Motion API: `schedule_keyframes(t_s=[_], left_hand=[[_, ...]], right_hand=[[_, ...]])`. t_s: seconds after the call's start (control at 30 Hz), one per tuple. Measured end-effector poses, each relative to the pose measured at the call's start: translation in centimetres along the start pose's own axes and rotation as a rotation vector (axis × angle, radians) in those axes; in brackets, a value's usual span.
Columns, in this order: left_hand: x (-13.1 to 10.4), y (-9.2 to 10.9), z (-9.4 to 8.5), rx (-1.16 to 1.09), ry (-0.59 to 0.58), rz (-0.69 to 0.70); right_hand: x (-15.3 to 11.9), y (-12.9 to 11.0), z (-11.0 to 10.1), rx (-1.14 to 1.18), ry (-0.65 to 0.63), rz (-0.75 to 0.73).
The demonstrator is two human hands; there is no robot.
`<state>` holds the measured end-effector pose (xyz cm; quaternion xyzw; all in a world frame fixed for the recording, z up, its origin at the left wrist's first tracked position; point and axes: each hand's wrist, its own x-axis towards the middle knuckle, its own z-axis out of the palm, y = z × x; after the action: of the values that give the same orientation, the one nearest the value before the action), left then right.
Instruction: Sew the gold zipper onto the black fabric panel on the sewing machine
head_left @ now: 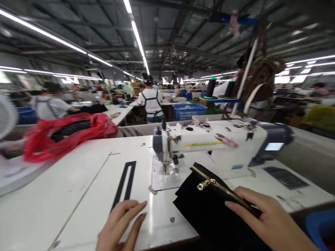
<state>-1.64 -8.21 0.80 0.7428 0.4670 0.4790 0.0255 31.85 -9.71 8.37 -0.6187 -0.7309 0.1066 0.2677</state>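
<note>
My right hand (261,216) grips a piece of black fabric (209,212) along its upper right edge, thumb in front and fingers behind. A gold-toothed zipper (225,190) runs along that edge, with a gold zipper pull (204,184) near its far end. The lower part of the fabric drops past the table's front edge. My left hand (123,223) is over the table, fingers apart and nothing between them. Just beyond it lies a flat black strip frame (125,183) with a long slot, its near end hidden by the hand. Behind the fabric stands a white sewing machine (206,146).
Pink-handled snips (227,140) rest on the machine's arm. A red plastic bag (65,136) with dark material sits at the left. Thread cones (210,89) stand behind the machine. Co-workers (151,101) and a blue crate (190,111) are farther back.
</note>
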Motion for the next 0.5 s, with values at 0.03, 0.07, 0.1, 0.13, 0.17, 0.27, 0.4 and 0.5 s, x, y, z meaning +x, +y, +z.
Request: schedule_keyframes(t_s=[0.03, 0.07, 0.1, 0.13, 0.17, 0.27, 0.4, 0.5], left_hand=[[0.8, 0.7, -0.3, -0.018, -0.008, 0.031], [1.9, 1.4, -0.5, -0.031, 0.019, 0.066], [3.1, 2.1, -0.7, -0.05, 0.046, 0.123], [4.3, 2.6, -0.8, -0.065, 0.009, 0.126], [5.5, 3.0, -0.9, -0.092, -0.047, 0.097], [8.3, 3.3, -1.0, -0.213, -0.422, -0.119], [9.2, 2.3, -0.8, -0.349, -0.798, -0.361], [8.5, 1.9, -1.0, -0.36, -0.681, -0.395]], right_hand=[[0.8, -1.0, 1.1, 0.028, -0.061, -0.035], [1.5, -1.9, 2.0, 0.053, -0.121, -0.069], [2.1, -2.7, 2.7, 0.074, -0.176, -0.104], [2.6, -3.5, 3.3, 0.092, -0.227, -0.138], [3.0, -4.2, 3.8, 0.106, -0.272, -0.167], [3.8, -5.3, 4.8, 0.121, -0.345, -0.208], [4.8, -4.3, 5.4, 0.163, -0.374, -0.136], [5.7, -2.8, 5.2, 0.29, -0.469, -0.049]])
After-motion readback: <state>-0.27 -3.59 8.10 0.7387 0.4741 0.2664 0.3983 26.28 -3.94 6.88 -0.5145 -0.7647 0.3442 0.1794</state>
